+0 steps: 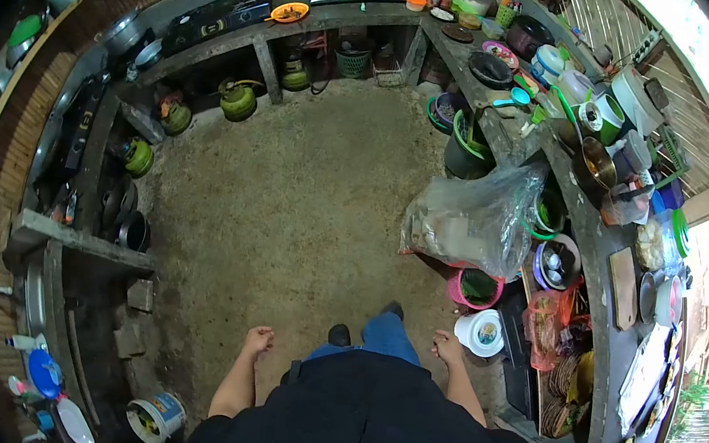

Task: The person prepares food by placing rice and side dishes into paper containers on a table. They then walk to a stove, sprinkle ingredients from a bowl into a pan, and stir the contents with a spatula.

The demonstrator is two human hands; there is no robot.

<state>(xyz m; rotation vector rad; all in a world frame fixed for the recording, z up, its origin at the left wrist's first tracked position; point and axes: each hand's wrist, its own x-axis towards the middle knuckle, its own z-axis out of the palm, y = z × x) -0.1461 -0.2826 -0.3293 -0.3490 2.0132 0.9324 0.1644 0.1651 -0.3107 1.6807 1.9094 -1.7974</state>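
Across a bare floor (289, 179), a big clear plastic bag (468, 226) is bulging outward, its thin film risking a tear if a stray step snags it. A white bucket (480, 333) is standing on the floor just beside the right hand (447, 348), perhaps risking a tip from a careless knock; it is looking round, showing a coloured label. That hand and the left hand (259, 341) are hanging half-curled, fingers gripping nothing visible; bucket contact cannot be told.

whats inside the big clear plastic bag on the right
Through the wrinkled film of the plastic bag, some pale, whitish shapes show in its lower part. Creases and glare keep me from telling what they are, and anything behind them is hidden.
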